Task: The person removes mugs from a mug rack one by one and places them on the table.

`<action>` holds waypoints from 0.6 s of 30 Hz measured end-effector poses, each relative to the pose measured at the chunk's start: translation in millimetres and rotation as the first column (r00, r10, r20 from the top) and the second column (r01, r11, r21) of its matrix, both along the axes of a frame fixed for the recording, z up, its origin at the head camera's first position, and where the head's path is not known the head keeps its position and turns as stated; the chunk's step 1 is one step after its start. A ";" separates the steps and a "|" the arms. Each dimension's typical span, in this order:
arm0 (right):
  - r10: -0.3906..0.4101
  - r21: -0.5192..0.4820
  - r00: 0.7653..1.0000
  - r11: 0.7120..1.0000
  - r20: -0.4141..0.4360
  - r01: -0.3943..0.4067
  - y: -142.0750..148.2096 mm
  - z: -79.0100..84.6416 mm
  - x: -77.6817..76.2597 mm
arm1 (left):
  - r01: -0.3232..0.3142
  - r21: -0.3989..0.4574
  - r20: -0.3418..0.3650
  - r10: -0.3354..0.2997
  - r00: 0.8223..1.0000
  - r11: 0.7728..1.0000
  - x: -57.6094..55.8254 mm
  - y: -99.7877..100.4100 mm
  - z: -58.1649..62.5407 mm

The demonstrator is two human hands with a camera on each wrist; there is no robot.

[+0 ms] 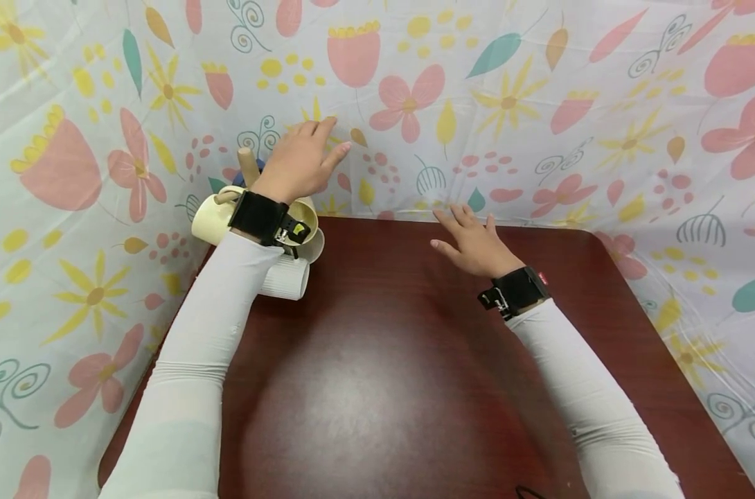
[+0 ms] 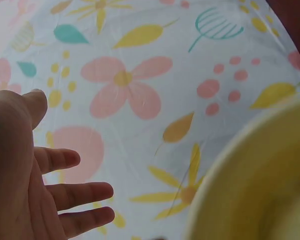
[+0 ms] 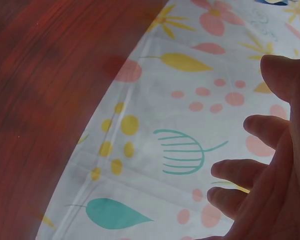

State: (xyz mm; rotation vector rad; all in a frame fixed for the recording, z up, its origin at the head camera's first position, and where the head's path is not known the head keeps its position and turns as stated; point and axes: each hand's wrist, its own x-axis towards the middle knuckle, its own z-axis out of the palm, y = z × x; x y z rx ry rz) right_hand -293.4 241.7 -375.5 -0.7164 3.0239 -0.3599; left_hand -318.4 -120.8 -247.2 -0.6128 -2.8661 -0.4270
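Observation:
At the table's back left corner, several mugs cluster around a wooden post [image 1: 248,166]. My left hand [image 1: 298,161] is raised over them, fingers spread, holding nothing. Below its wrist are a pale yellow mug [image 1: 208,220] and a second yellow mug [image 1: 312,220], whose rim [image 2: 214,185] looms close in the left wrist view. A white ribbed mug [image 1: 287,278] lies lowest, its mouth facing right. The forearm and hand hide part of the group. My right hand [image 1: 480,246] hovers near the table's back edge with fingers apart and nothing in it.
The dark red-brown table [image 1: 377,388] has rounded corners. A flowered cloth [image 1: 409,159] hangs behind it and along both sides. A bit of blue [image 1: 237,179] shows behind the post, and a thin black cable [image 1: 528,491] lies at the front edge.

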 end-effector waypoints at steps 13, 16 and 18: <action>0.018 -0.004 1.000 1.000 0.004 -0.018 -2.7 -3.8 1.0 | -0.085 -0.024 0.025 0.086 0.996 0.996 3.2 -38.8 10.3; 0.022 -0.009 1.000 1.000 0.007 -0.022 -4.2 -4.6 1.9 | -0.099 -0.016 0.027 0.099 0.995 0.995 5.5 -47.1 11.0; 0.023 -0.013 1.000 1.000 0.005 -0.023 -5.2 -4.8 2.6 | -0.104 -0.011 0.022 0.104 0.994 0.995 6.5 -52.3 11.3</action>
